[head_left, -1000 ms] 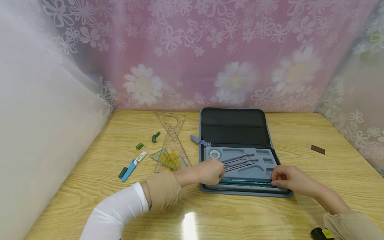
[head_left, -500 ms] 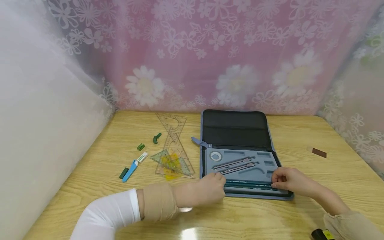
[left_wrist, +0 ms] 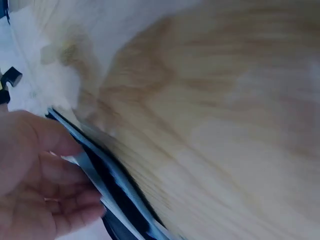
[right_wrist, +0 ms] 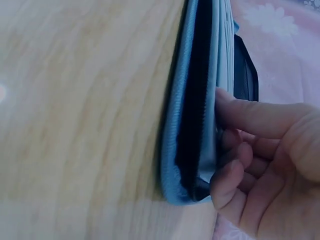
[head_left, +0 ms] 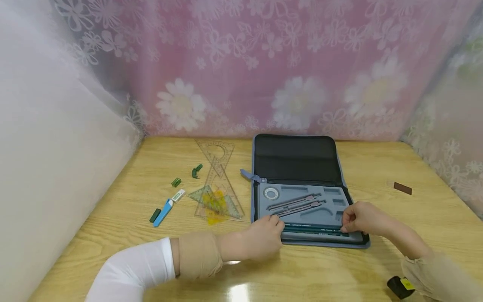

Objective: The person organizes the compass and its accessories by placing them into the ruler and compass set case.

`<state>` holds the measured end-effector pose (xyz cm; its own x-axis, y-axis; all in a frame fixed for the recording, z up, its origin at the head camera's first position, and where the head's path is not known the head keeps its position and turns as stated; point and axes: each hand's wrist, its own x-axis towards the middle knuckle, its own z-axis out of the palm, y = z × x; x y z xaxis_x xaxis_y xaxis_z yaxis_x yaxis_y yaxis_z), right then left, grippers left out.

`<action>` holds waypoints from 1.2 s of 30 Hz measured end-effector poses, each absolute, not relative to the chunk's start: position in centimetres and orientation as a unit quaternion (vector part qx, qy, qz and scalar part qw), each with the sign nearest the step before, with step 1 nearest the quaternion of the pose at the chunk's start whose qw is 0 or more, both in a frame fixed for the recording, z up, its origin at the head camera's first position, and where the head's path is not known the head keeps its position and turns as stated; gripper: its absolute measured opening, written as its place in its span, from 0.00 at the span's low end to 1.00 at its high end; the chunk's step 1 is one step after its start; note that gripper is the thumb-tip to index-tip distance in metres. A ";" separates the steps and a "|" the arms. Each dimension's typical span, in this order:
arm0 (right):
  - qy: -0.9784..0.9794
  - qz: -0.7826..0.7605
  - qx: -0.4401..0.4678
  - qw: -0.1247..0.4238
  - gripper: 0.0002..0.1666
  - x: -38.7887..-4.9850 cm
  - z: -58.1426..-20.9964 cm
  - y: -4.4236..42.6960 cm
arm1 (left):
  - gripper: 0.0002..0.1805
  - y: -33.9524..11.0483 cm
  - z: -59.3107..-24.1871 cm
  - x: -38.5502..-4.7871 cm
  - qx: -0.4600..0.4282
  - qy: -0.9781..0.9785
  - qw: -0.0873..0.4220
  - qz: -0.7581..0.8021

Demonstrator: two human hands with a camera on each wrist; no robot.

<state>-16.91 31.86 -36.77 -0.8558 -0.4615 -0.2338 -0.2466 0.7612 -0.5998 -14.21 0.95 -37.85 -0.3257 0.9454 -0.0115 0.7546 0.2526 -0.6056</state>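
An unzipped drawing-set case [head_left: 294,161] lies flat with its lid folded back. Two long dark green pencils [head_left: 311,230] lie side by side along the front of its grey tray [head_left: 273,212]. At their left ends is my left hand [head_left: 262,237], its back hiding what its fingers touch; in the left wrist view its thumb and fingers meet the tray's edge. My right hand [head_left: 366,218] pinches at the pencils' right ends with thumb and curled fingers, near the tray's corner. Behind the pencils, two metal compasses [head_left: 296,205] sit slanted in the tray, with a white ring [head_left: 271,193] at the upper left.
Left of the case lie overlapping clear set squares [head_left: 222,184], yellow shapes [head_left: 215,205], an eraser [head_left: 178,196], a blue slim tool [head_left: 163,213] and small green pieces [head_left: 176,182]. A brown strip [head_left: 402,188] lies at the right. A black object [head_left: 401,287] is beside my right sleeve.
My left hand has come down from over the compasses' left ends to the case's front left, uncovering the compasses. My right hand has stayed at the pencils' right ends.
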 end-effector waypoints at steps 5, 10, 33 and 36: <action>0.920 -0.287 -0.178 0.198 0.11 -17.6 -35.9 31.9 | 0.16 -0.1 -37.2 -15.0 -0.543 -0.789 0.155 0.242; 0.917 -0.298 -0.174 0.201 0.12 -18.1 -35.7 31.9 | 0.19 -0.5 -36.3 -15.8 -0.543 -0.811 0.097 0.193; 0.897 -0.336 -0.203 0.202 0.11 -17.5 -36.8 32.6 | 0.14 -0.8 -35.5 -18.3 -0.530 -0.846 -0.057 -0.004; 0.893 -0.343 -0.208 0.203 0.10 -17.1 -37.1 32.8 | 0.12 -2.0 -35.4 -19.9 -0.498 -0.861 -0.067 -0.081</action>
<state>-17.11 32.81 -37.14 -0.8311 -0.5104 -0.2209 -0.2315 0.6787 -0.6969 -19.86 -1.98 -35.44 -0.4952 0.8681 -0.0342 0.8463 0.4910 0.2069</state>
